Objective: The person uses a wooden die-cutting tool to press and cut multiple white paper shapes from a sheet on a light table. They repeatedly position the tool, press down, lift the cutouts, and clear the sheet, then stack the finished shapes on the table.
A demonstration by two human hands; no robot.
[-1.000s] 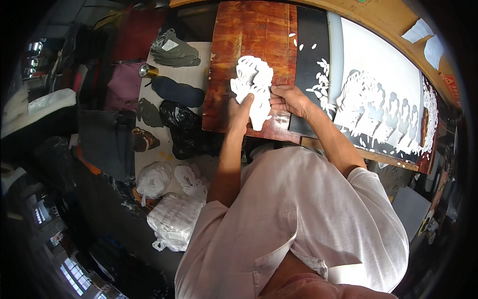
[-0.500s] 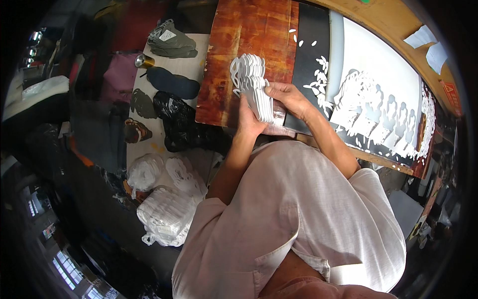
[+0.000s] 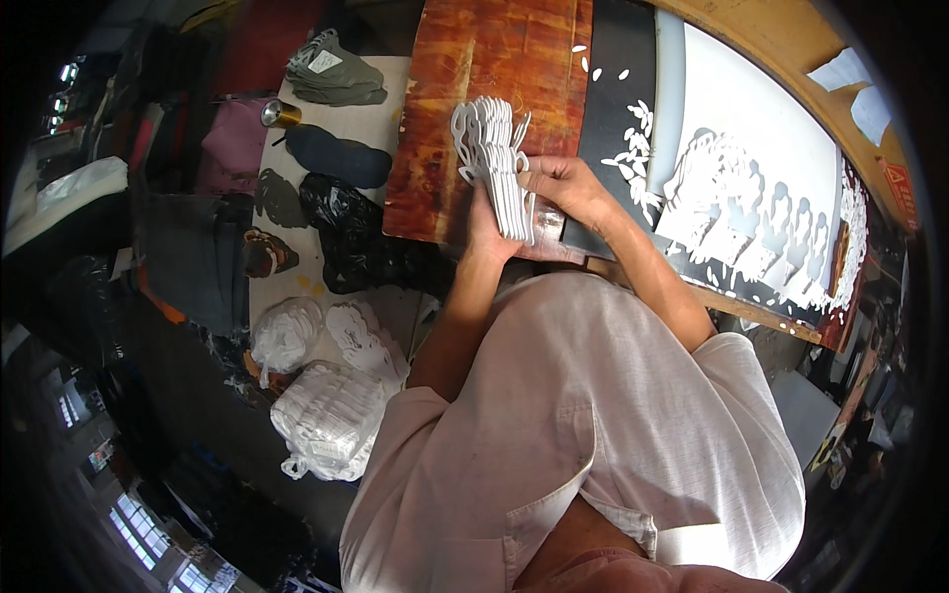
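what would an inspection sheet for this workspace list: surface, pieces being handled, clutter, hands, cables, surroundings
Surface: reddish-brown board, scuffed; black strip beside it.
Job's things: stack of thin white cut-outs, upper ends fanned, held over the board.
Clutter: loose white scraps on the black strip; gold can, navy piece and black plastic bag to the left.
Hands: left hand supports the stack from its left; right hand has its grip on the right edge.
Cables: nothing seen.
Surroundings: wrapped white bundle lower left; papers upper right.
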